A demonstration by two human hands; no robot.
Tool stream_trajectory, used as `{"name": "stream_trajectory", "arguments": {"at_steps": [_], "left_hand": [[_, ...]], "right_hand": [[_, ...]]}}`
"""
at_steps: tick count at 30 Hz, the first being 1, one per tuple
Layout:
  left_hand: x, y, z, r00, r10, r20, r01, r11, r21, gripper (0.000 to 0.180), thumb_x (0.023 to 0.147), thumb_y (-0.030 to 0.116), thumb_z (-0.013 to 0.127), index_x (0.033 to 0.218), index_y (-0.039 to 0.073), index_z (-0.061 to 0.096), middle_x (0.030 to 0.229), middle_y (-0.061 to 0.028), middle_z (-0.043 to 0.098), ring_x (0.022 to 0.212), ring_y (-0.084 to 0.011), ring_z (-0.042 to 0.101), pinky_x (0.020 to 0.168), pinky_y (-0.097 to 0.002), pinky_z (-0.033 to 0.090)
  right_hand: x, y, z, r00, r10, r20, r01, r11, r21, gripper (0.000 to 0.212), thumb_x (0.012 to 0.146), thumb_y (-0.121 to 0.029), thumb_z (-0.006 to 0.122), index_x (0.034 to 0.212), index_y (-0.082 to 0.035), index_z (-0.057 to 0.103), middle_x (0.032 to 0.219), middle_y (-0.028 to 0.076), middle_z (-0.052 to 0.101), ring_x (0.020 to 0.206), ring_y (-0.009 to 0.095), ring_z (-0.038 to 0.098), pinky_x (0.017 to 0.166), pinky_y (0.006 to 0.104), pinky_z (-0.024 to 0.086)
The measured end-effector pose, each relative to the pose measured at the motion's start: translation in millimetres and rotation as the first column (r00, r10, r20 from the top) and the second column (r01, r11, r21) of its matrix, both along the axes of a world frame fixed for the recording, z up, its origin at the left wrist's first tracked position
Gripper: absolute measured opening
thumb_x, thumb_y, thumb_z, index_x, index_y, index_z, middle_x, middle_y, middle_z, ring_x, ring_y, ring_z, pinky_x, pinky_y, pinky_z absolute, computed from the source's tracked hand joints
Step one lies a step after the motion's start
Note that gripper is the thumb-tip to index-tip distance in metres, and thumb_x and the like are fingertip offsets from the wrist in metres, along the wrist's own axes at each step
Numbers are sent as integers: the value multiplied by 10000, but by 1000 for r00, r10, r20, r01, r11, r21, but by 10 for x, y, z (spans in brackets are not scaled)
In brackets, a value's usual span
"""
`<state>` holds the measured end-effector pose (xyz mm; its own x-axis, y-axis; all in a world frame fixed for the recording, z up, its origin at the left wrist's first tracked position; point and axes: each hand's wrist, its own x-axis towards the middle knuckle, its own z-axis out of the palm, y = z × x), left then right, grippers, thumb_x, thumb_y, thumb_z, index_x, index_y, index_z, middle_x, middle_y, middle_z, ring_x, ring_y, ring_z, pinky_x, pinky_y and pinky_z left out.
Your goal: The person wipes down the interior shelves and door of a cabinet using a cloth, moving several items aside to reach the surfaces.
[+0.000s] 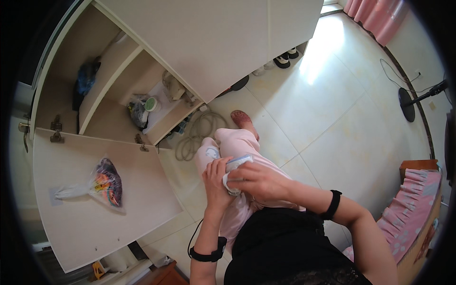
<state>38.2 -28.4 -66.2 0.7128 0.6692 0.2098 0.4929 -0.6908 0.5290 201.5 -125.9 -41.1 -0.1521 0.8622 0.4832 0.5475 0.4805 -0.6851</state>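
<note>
Both hands are together in front of my pink-clad knees. My left hand (217,183) is closed round a small white and pale-blue box-like item (240,162), whose top shows between the hands. Over it bends my right hand (259,180), its fingers curled in at a white rounded band or loop (226,180) just below the box-like item. Whether that band is part of the same item, I cannot tell. The fingers hide most of what is held. To the left, a clear plastic bag (108,185) with colourful contents hangs on the opened cabinet door (147,190).
The open cabinet (137,57) holds a green-lidded white tub (151,104), a plastic bag (137,114) and a blue bundle (86,78). A coiled grey hose (202,128) lies on the floor. Shoes (282,61) sit under the cabinet; a black stand base (406,104) stands right.
</note>
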Motion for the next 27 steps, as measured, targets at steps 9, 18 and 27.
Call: {"name": "stream_trajectory", "arguments": {"at_steps": [9, 18, 27], "left_hand": [[61, -23, 266, 990, 82, 112, -54, 970, -239, 727, 528, 214, 905, 1140, 54, 547, 1048, -108, 606, 1019, -288, 583, 876, -382, 471], [31, -221, 384, 861, 311, 402, 12, 779, -627, 829, 502, 118, 917, 1215, 47, 500, 1132, -72, 594, 1056, -178, 570, 932, -328, 464], [-62, -223, 253, 663, 502, 556, 231, 569, -789, 874, 468, 172, 910, 1228, 34, 501, 1159, -83, 604, 1078, -196, 585, 955, -348, 464]], "right_hand": [[194, 40, 321, 881, -340, -329, 299, 939, -170, 366, 760, 25, 677, 1107, -87, 705, 1243, 137, 603, 1035, 301, 584, 879, 371, 495], [51, -8, 539, 835, -225, -502, 150, 971, -186, 331, 806, 23, 663, 1116, -81, 716, 1074, 87, 589, 1010, 230, 562, 861, 338, 467], [119, -154, 723, 955, -165, -247, 164, 986, -24, 341, 750, 33, 694, 1062, -100, 731, 1027, 66, 624, 946, 258, 582, 819, 347, 493]]}}
